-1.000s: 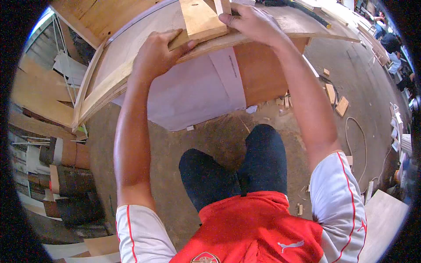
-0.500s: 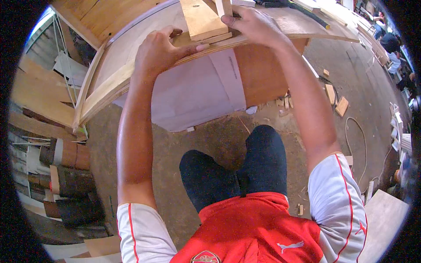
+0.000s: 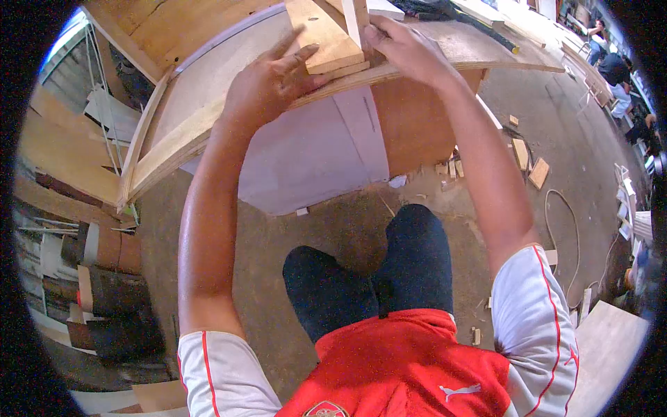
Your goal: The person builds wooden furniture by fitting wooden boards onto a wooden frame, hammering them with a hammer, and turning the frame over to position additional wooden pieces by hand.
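Note:
A thick wooden board (image 3: 323,42) lies over the front edge of the plywood panel (image 3: 229,55), with a thinner piece under its end. My left hand (image 3: 278,80) rests at the board's left side, fingers spread, touching its edge. At the board's right stands a narrow wooden strip (image 3: 354,21). My right hand (image 3: 406,50) has its thumb and fingers closed round this strip near its lower end. Some of the right fingertips are hidden behind the strip.
A dark tool with a yellow tip (image 3: 486,24) lies on the panel at the right. Wood offcuts (image 3: 538,172) and a cord (image 3: 578,229) are on the floor. Stacked boards (image 3: 69,153) stand at the left. People (image 3: 615,73) are far off at the right.
My left hand has shifted right and up, from the panel's edge to the board's side, its fingers spreading. My right hand and the strip have moved slightly to the right.

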Tool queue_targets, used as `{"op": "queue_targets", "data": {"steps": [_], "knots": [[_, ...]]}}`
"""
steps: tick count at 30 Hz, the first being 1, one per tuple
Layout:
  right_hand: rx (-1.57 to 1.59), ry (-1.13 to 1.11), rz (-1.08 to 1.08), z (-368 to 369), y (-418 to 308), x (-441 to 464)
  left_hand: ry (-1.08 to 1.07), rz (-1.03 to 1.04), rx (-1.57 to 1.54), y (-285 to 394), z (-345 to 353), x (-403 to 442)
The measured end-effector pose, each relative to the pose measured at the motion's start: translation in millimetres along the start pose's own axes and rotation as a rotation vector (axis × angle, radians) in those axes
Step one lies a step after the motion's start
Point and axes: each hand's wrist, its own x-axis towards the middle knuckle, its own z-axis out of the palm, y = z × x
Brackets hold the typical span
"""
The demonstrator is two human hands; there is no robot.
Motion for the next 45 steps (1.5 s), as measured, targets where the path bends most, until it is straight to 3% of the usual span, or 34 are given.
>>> {"op": "queue_targets", "data": {"steps": [4, 7, 9, 12, 15, 16, 19, 22, 25, 28, 37, 40, 43, 45], "knots": [[0.024, 0.002, 0.006, -1, 0, 1, -0.066, -0.035, -0.015, 6, -9, -4], [0.017, 0.038, -0.006, 3, 0, 4, 0.045, 0.049, -0.083, -5, -1, -6], [-0.006, 0.093, -0.031, 6, 1, 4, 0.006, 0.007, -0.131, -1, -6, -4], [0.183, 0.461, -0.089, 4, -17, -9, -0.043, -0.069, -0.250, 3, -11, -8], [-0.155, 0.644, -0.474, -6, -35, -22, -0.022, -0.066, -0.263, -4, -8, -9], [-0.138, 0.657, -0.512, -2, -41, -24, -0.011, -0.050, -0.252, -6, -5, -7], [-0.237, 0.433, -0.490, 7, -52, -36, -0.041, -0.063, -0.112, -1, -10, -9], [-0.306, 0.382, -0.451, 13, -48, -39, 0.106, 0.020, 0.088, -8, -2, -9], [-0.326, 0.385, -0.417, 11, -43, -38, 0.069, 0.013, -0.133, -12, -6, -7], [-0.341, 0.367, -0.388, 8, -46, -40, -0.097, -0.228, -0.311, -9, -9, -4], [-0.322, 0.242, -0.386, 17, -77, -35, 0.136, -0.072, -0.138, -9, 1, -9], [-0.293, 0.217, -0.325, 23, -86, -42, 0.269, 0.129, 0.050, -40, 30, -5], [-0.260, 0.253, -0.348, 29, -77, -40, -0.089, -0.231, -0.170, -12, -7, 0], [-0.237, 0.269, -0.378, 38, -71, -38, -0.124, -0.301, 0.000, -17, 2, 5]]}}
